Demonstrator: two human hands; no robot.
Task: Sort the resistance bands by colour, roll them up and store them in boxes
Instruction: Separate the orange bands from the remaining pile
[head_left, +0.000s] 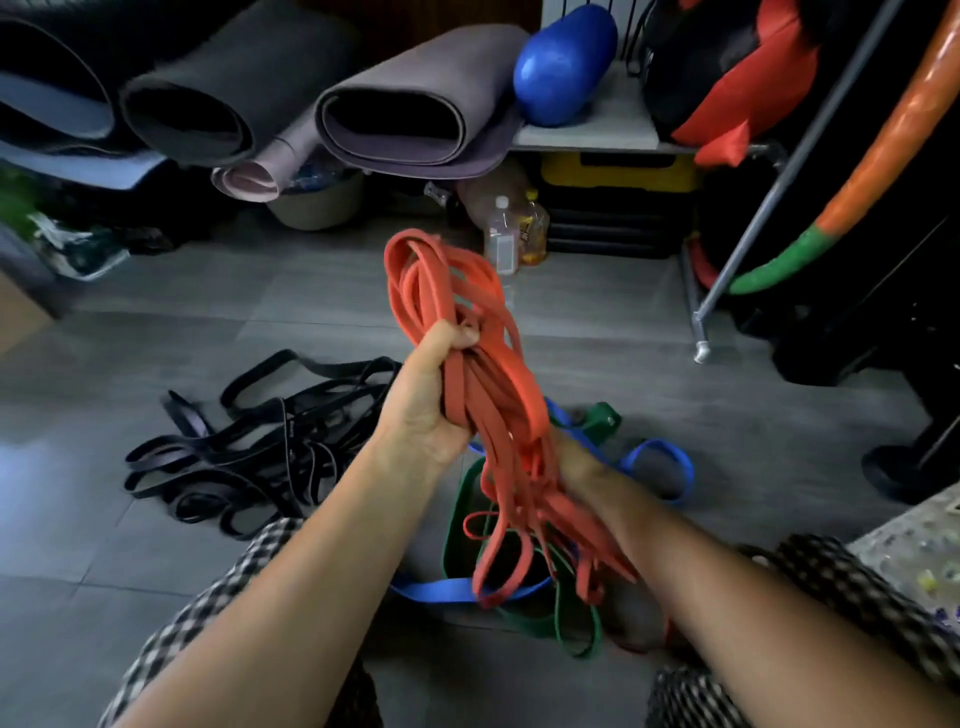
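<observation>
My left hand (431, 395) grips a thick bundle of red resistance bands (447, 291), lifted above the floor, with loops sticking up and trailing down. My right hand (582, 462) sits lower, mostly hidden behind the hanging red strands, and its fingers seem to be among them. Under the bundle lie green bands (457, 525) and blue bands (660, 467) on the floor. A separate pile of black bands (249, 447) lies to the left.
Rolled yoga mats (410, 109) and a blue roller (561, 67) fill a shelf at the back. Two bottles (504, 234) stand on the grey tiled floor (182, 322). A metal rack leg (701, 332) and an orange-green hoop (810, 239) are at the right.
</observation>
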